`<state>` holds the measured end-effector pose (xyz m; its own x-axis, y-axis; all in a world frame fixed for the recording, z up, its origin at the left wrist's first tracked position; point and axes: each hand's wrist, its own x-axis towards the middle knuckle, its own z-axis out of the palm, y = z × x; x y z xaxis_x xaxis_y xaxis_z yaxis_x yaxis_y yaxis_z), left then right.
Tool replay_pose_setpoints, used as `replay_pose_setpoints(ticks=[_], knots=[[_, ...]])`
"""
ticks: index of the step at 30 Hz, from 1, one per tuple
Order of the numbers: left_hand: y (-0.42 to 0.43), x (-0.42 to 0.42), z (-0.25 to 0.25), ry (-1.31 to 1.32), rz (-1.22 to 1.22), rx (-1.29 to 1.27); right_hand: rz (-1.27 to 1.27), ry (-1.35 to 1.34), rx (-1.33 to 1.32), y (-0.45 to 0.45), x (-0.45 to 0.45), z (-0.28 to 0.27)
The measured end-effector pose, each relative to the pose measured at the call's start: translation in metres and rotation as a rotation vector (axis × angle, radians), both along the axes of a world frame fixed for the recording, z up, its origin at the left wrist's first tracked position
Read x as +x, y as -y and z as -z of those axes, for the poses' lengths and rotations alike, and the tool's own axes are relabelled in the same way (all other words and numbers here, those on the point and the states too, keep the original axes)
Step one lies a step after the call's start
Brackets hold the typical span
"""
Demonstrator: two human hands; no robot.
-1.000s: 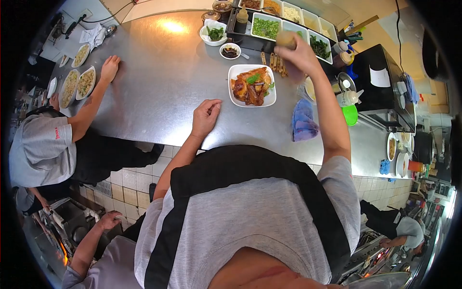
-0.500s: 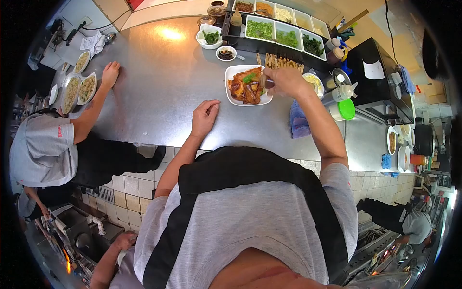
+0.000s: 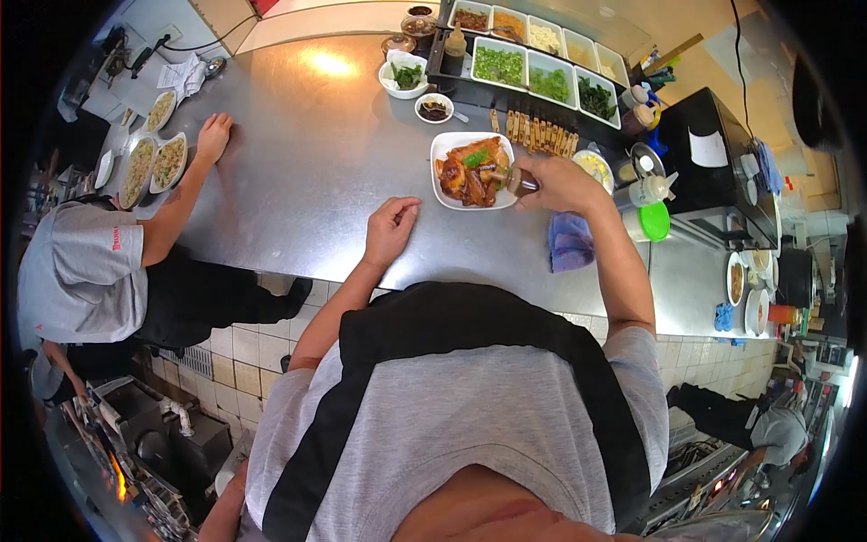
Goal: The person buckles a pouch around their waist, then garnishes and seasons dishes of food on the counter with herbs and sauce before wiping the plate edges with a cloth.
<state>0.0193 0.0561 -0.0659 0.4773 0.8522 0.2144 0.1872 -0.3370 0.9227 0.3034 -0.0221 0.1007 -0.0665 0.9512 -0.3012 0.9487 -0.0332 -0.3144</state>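
Standing at far left: a co-worker is resting one hand on the steel table, beside an oval dish that is holding a grainy pale food.
Left hand: your left hand is lying near the table's front edge, fingers loosely curled, grasping nothing that shows.
Greens bowl: a white bowl is holding dark leaves, beyond your left hand.
Sauce bowl: a small white bowl, with dark contents, is sitting just beside it.
Square dish: a white square dish is sitting on the table ahead of you, between your hands, bearing browned food with a green garnish.
Bottle: a small dark bottle is tilting, its narrow end pointing left over the food; contact cannot be told.
Clips: a row of wooden clips is lining the area beyond the bottle.
Right hand: your right hand is gripping the bottle at the dish's right side.
Cloth: a blue cloth is lying folded below your right wrist.
Tub: a green-lidded tub is leaning further right.
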Motion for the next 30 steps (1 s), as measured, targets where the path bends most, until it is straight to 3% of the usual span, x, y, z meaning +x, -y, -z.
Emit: replay_pose_setpoints(ticks=[2,3,6,10,12,14,17,23,26,30], knots=[[0.001,0.000,-0.003,-0.013,-0.013,0.005,0.079,-0.270,0.013,-0.010,0.015,-0.004],[0.001,0.000,-0.004,-0.018,-0.020,0.012,0.034,-0.240,0.080,-0.022,0.025,-0.004],[0.001,0.000,-0.006,-0.040,-0.029,0.017,0.163,-0.539,0.455,-0.056,0.032,-0.018],[0.000,0.000,-0.001,-0.023,-0.036,0.063,0.233,-0.753,0.737,-0.127,0.034,-0.020],[-0.001,0.000,-0.002,-0.014,-0.032,0.041,0.246,-0.828,0.841,-0.165,0.029,-0.006],[-0.001,-0.001,-0.003,-0.021,-0.033,0.020,0.263,-0.692,0.938,-0.192,0.021,0.007],[-0.001,-0.002,-0.004,-0.020,-0.034,0.017,0.344,-0.507,0.867,-0.210,0.012,0.026],[-0.001,-0.002,-0.016,-0.061,-0.024,0.007,0.309,-0.481,0.617,-0.225,0.033,0.062],[-0.002,-0.001,-0.016,-0.053,-0.025,-0.034,0.429,-0.981,0.485,-0.251,0.082,0.077],[-0.003,-0.001,-0.017,-0.038,-0.030,-0.027,0.204,-0.476,0.579,-0.283,0.105,0.099]])
